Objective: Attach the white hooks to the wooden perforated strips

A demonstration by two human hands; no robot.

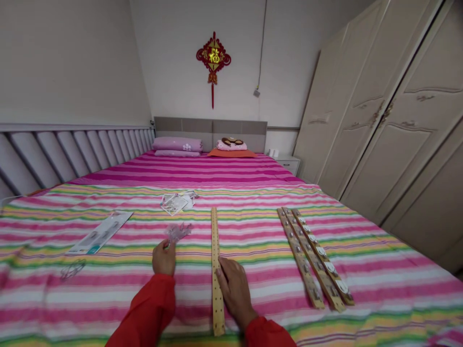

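My left hand point(164, 258) is closed, pinching a small bunch of clear plastic pieces point(178, 232), perhaps a small bag, just above the bed; its exact kind is blurred. A long, narrow wooden strip with rows of small holes point(216, 289) lies lengthwise in front of me. At its right edge, my right hand point(235, 289) is closed, with thumb and curled fingers against the strip. Farther right lie three similar wooden strips point(302, 253) side by side, bearing small metal fittings. The rightmost strip also carries round white pieces point(329, 266).
A pile of white cards and packets point(177, 201) lies beyond my left hand. Left of it are a long blister pack point(103, 232) and a thin loop of wire or cord point(73, 268). The striped bedspread point(260, 231) has wrinkles. A wardrobe point(390, 130) stands along the right.
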